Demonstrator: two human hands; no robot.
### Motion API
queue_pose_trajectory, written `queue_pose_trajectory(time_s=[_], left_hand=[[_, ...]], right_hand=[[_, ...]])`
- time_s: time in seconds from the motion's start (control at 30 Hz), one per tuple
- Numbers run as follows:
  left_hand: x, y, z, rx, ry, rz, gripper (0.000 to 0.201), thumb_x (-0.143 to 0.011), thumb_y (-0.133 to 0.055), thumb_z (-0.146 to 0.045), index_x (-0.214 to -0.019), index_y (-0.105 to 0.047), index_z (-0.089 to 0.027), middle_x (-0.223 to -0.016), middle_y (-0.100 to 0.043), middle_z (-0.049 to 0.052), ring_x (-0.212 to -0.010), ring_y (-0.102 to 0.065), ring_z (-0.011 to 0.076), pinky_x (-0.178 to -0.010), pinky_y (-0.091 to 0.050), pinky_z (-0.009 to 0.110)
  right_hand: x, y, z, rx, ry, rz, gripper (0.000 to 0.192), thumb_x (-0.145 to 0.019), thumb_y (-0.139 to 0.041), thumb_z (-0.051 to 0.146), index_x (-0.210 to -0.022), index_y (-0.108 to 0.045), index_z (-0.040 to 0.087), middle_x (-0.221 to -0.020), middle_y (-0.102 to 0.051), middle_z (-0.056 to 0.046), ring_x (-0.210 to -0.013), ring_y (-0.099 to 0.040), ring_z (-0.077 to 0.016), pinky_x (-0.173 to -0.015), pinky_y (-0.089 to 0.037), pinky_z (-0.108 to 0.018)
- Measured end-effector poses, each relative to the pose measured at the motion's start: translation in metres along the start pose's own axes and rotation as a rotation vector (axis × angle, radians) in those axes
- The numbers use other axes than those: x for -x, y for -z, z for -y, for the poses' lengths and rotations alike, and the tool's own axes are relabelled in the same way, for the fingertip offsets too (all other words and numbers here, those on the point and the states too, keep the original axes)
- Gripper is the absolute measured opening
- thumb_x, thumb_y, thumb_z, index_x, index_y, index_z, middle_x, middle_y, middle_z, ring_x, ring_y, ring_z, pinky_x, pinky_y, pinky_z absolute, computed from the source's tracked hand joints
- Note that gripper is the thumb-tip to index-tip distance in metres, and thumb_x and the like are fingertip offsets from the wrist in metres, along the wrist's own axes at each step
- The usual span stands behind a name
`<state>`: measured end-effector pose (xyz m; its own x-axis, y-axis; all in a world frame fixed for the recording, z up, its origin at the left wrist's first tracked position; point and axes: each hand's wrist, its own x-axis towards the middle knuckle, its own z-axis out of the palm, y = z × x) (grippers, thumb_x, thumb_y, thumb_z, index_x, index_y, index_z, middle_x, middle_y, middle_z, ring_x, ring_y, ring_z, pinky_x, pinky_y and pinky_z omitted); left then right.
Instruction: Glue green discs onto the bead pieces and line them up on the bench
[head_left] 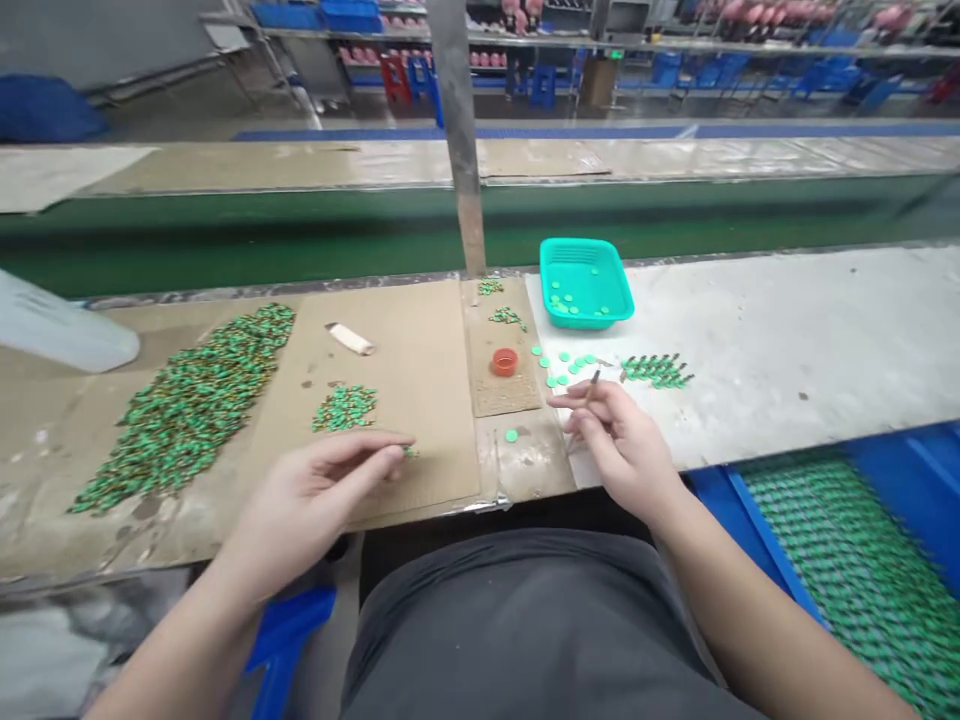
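My left hand (319, 490) is over the cardboard sheet (420, 370), thumb and fingertips pinched on a small green piece (410, 452). Close to those fingers lies a small heap of green and brown pieces (345, 408). My right hand (626, 445) is at the front edge of the white-covered part of the bench, its fingers closed around a thin stick-like tool (595, 379) with a dark end; its kind is unclear. Beyond that hand lie several flat green discs (564, 357) and rows of green pieces with dark tips (655, 370). A single green disc (511, 436) lies between my hands.
A large heap of green pieces (195, 400) spreads at left beside a whitish container (64, 325). On the bench are a white tube-like object (349, 338), a red cap (505, 362) and a turquoise basket (622, 300). A metal post (457, 130) rises behind; a blue crate (772, 540) stands lower right.
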<state>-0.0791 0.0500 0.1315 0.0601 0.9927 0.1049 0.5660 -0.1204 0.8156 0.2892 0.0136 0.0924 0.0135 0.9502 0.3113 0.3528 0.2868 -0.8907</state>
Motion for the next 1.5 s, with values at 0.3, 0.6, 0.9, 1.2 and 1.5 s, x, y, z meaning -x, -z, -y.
queue_pose_trajectory(time_s=[0.3, 0.6, 0.9, 1.2, 1.5], left_hand=[[-0.031, -0.102, -0.031, 0.243, 0.015, 0.237, 0.051, -0.086, -0.096, -0.076, -0.085, -0.086, -0.025, -0.075, -0.083, 0.006, -0.068, -0.079, 0.0225, -0.066, -0.072, 0.033], [-0.031, -0.106, -0.035, 0.278, 0.112, 0.151, 0.048, -0.077, -0.101, -0.069, -0.086, -0.083, -0.024, -0.074, -0.083, 0.005, -0.065, -0.08, 0.0213, -0.065, -0.073, 0.034], [-0.023, -0.109, -0.024, 0.047, -0.07, 0.053, 0.026, -0.094, -0.093, -0.055, -0.092, -0.091, -0.029, -0.085, -0.086, 0.0, -0.071, -0.077, 0.0166, -0.072, -0.066, 0.029], [-0.025, -0.113, -0.012, -0.129, -0.337, 0.028, 0.011, -0.106, -0.088, -0.04, -0.099, -0.093, -0.034, -0.094, -0.091, -0.004, -0.082, -0.082, 0.0146, -0.085, -0.067, 0.027], [-0.025, -0.113, -0.016, -0.224, -0.459, 0.05, 0.009, -0.113, -0.085, -0.033, -0.105, -0.089, -0.033, -0.095, -0.09, -0.007, -0.082, -0.081, 0.0113, -0.083, -0.063, 0.024]], right_hand=[[0.002, -0.001, 0.002, -0.001, 0.039, 0.031, 0.01, -0.123, -0.065, 0.033, -0.117, -0.07, 0.027, -0.12, -0.092, -0.008, -0.103, -0.09, -0.0228, -0.094, -0.074, -0.038], [-0.002, 0.005, -0.005, 0.084, 0.119, 0.056, 0.016, -0.124, -0.065, 0.034, -0.11, -0.069, 0.027, -0.106, -0.089, -0.006, -0.096, -0.086, -0.0231, -0.09, -0.069, -0.037], [0.001, 0.008, -0.013, 0.057, 0.169, 0.095, 0.017, -0.123, -0.066, 0.027, -0.107, -0.073, 0.027, -0.11, -0.089, -0.005, -0.102, -0.088, -0.024, -0.097, -0.072, -0.037], [0.007, 0.002, -0.027, 0.01, 0.173, 0.062, 0.016, -0.125, -0.069, 0.027, -0.11, -0.074, 0.025, -0.112, -0.089, -0.006, -0.101, -0.087, -0.0223, -0.09, -0.069, -0.035], [0.008, 0.004, -0.026, 0.036, 0.205, 0.057, 0.014, -0.126, -0.068, 0.023, -0.112, -0.072, 0.026, -0.116, -0.09, -0.005, -0.099, -0.086, -0.0187, -0.089, -0.068, -0.032]])
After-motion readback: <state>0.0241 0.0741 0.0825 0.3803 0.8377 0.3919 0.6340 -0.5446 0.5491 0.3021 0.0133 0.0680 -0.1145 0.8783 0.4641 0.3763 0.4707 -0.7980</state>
